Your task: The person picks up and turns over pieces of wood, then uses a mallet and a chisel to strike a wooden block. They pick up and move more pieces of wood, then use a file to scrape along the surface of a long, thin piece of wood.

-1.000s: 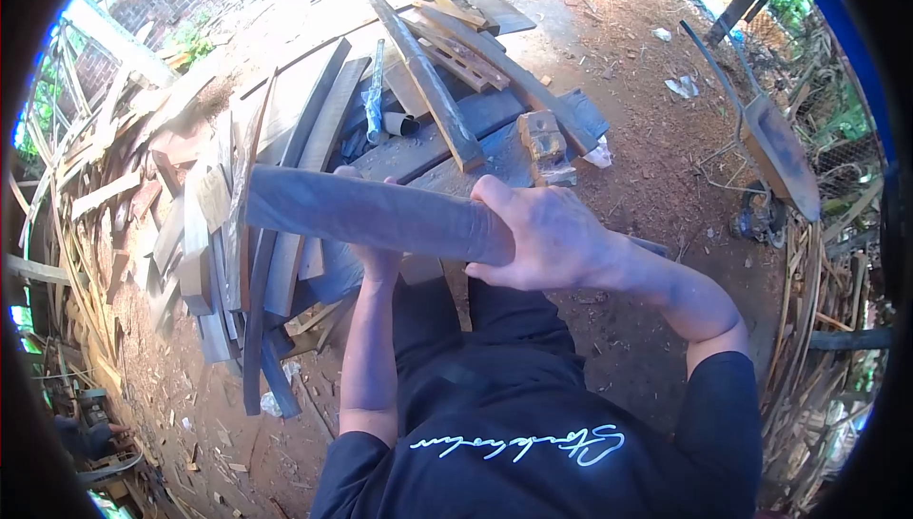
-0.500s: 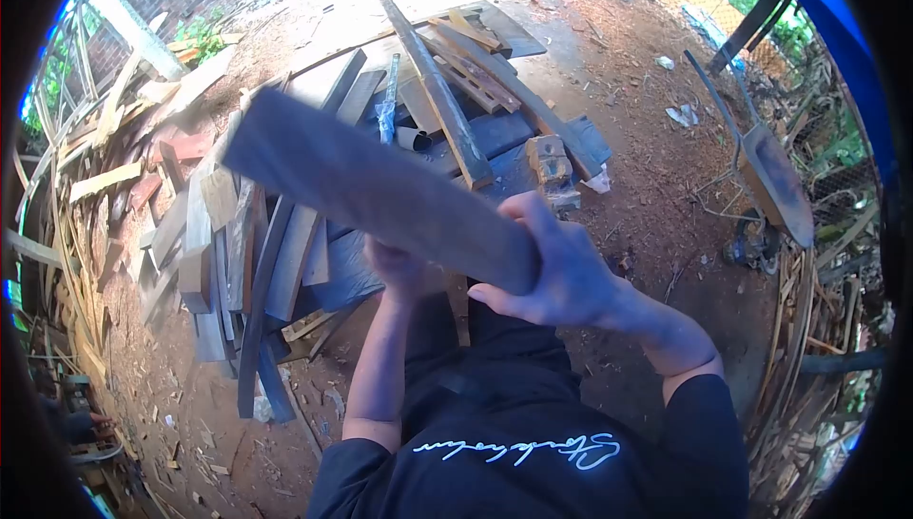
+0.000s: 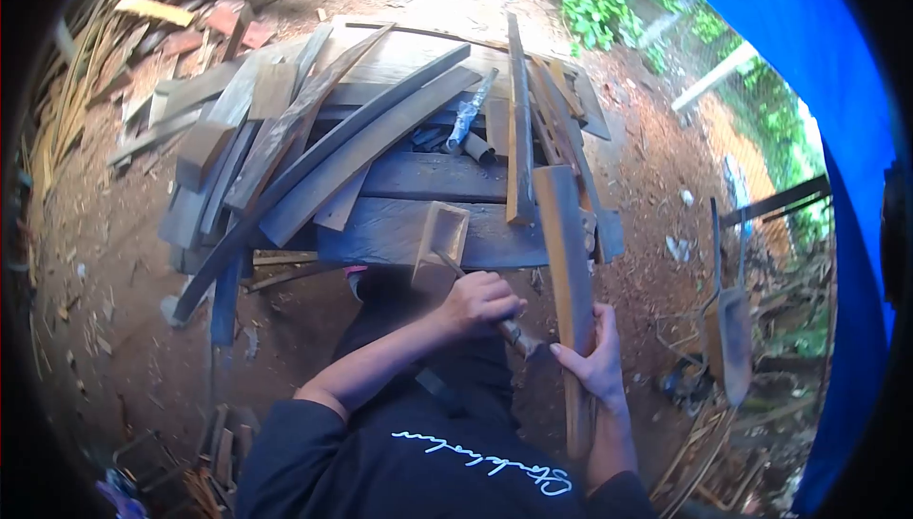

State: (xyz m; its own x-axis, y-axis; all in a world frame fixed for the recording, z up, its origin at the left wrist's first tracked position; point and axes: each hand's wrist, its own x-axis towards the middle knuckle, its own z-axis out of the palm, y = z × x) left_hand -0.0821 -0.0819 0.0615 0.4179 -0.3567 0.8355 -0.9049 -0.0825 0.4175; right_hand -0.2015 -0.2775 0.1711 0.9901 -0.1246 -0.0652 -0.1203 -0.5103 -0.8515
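My left hand (image 3: pixel 483 302) is closed around a slim tool (image 3: pixel 514 333) with a flared end, which points toward a wooden board. Past the knuckles, a thin rod sticks out on the far side of the fist. The exact kind of tool is unclear. My right hand (image 3: pixel 602 357) grips the long brown board (image 3: pixel 568 272) near its lower part, thumb on the near edge and fingers round the far side. The board stands lengthwise before me, its far end overlapping the bench. Just beyond my left hand, a hollowed wooden block (image 3: pixel 442 234) sits at the bench's edge.
Several loose planks (image 3: pixel 371 153) lie across the dark bench (image 3: pixel 380 231), some overhanging its left side. A plastic-wrapped item (image 3: pixel 466 124) lies among them. To the right stands a wheelbarrow (image 3: pixel 730 338), near a blue tarp (image 3: pixel 856 186). Scrap wood (image 3: pixel 152 10) is heaped at back left.
The board has swung from slanting across my view to standing lengthwise on my right. My left hand has come out from behind it, now showing the slim tool. The view has turned right.
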